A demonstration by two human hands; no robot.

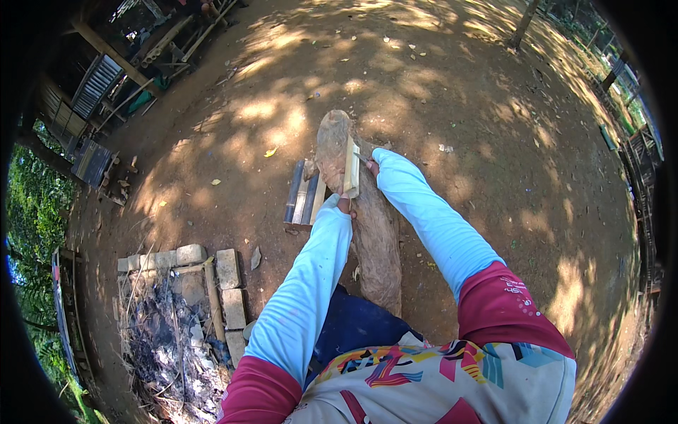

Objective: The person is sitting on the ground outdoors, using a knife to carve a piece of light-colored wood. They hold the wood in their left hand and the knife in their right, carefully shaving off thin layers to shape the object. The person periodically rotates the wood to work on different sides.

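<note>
A short split piece of pale bamboo [352, 177] stands nearly lengthwise over a thick brown log [376, 247]. My left hand [345, 204] is closed round its near end. My right hand [373, 167] is closed beside the bamboo's right edge, on a thin dark thing that is mostly hidden; it may be a blade, but I cannot tell. Both forearms wear light blue sleeves. Just left of the log lie several bamboo strips [302, 194], dark-skinned and pale, side by side.
At the lower left is a fire pit with grey ash [176, 346], edged by concrete blocks [232, 307] and a bamboo pole [214, 300]. Bare brown ground with scattered leaves surrounds the log. A wooden shelter with benches [99, 85] stands at the far left, a tree trunk [522, 27] at the far right.
</note>
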